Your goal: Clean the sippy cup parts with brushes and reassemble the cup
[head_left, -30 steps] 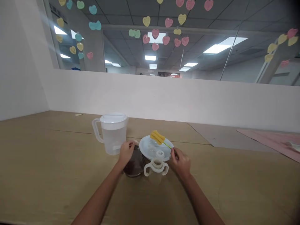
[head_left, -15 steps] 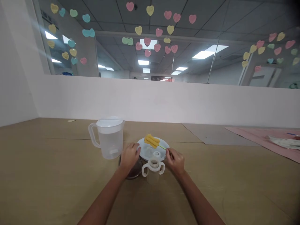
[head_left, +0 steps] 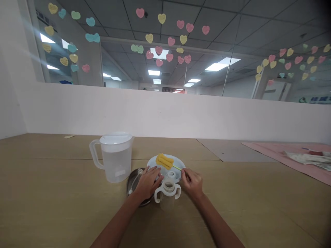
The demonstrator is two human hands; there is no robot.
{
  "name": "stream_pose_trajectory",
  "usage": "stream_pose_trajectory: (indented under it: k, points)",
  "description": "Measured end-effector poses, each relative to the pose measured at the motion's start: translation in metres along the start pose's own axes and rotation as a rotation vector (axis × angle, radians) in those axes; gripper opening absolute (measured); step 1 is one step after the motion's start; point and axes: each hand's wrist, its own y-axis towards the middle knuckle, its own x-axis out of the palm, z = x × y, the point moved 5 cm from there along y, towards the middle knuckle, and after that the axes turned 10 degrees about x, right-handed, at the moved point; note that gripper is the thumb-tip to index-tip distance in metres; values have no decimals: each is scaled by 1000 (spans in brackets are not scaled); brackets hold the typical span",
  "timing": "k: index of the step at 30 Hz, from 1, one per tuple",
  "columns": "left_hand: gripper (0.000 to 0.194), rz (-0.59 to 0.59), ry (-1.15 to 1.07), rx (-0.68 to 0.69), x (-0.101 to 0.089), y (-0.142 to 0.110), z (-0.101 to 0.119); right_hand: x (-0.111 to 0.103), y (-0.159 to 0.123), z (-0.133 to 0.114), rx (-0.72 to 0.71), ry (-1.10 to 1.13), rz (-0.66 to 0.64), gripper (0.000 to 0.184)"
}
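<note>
A two-handled baby bottle (head_left: 167, 193) stands on the wooden table between my hands. My left hand (head_left: 148, 182) lies over a dark metal bowl (head_left: 132, 182), its fingers spread and touching the edge of a white plate (head_left: 178, 162). My right hand (head_left: 191, 182) pinches the green handle of a yellow sponge brush (head_left: 164, 161), whose head rests on the plate. A small white cap (head_left: 171, 175) sits on the plate just behind the bottle.
A clear plastic pitcher (head_left: 113, 157) holding water stands left of the bowl. A white partition wall (head_left: 165, 113) runs behind the table. At the far right lie a pink mat (head_left: 289, 155) and a crumpled cloth (head_left: 307, 157).
My left hand slid from the bowl's far rim toward the plate and bottle. The view shifted, so everything sits lower and a little left. My right hand keeps hold of the brush handle.
</note>
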Motion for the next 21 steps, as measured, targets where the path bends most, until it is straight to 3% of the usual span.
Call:
stream_pose_trajectory:
  k: [5,13,18,21]
  points:
    - [36,35,12,12,1,0,1,1,0,6,41,-20,20,19]
    - [37,-36,151,51,6,0,0,5,2,5,30,-74,-22,25]
    - [36,-56,208,-8,3,0,2,7,9,14,120,-354,-64,33]
    - [36,-63,207,-25,3,1,3,5,14,14,98,-498,-98,37]
